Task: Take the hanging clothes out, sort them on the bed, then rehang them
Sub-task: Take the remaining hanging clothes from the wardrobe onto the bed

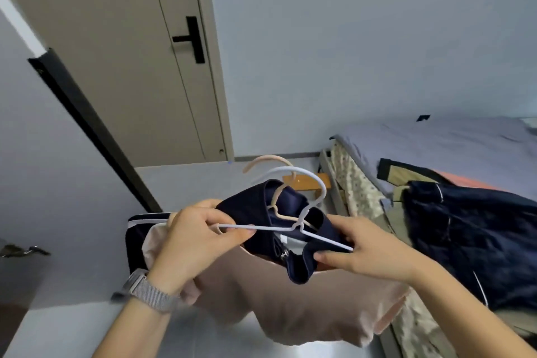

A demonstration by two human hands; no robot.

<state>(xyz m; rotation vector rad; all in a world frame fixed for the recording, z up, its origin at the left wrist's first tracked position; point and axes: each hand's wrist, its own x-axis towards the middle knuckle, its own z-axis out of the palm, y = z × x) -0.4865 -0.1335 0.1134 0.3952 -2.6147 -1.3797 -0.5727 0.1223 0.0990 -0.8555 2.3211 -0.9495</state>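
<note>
In front of the bed [436, 136], near its foot end, a bundle of clothes on hangers is held up by both hands. The white hanger [290, 203] is pinched at one end by the curled fingers of the left hand [200, 238], and its other end is gripped, together with the cloth, by the right hand [369, 253]. A pink hanger [273, 180] lies just behind the white one, and both hooks are pointed away from the person. A dark navy garment [255, 209] is bunched around the two hangers, and a pale pink garment [290, 299] is hung down below it, between the arms. A grey watch band [151, 293] is worn on the left wrist.

On the bed, to the right of the hands, another navy garment [479, 241] with thin white piping is spread, reaching the mattress edge. Beyond the foot of the bed a closed door [130, 52] with a black handle [191, 39] is seen. A small wooden piece [308, 183] is partly hidden behind the hangers. Bare floor [189, 180] is left open between the bed and the door.
</note>
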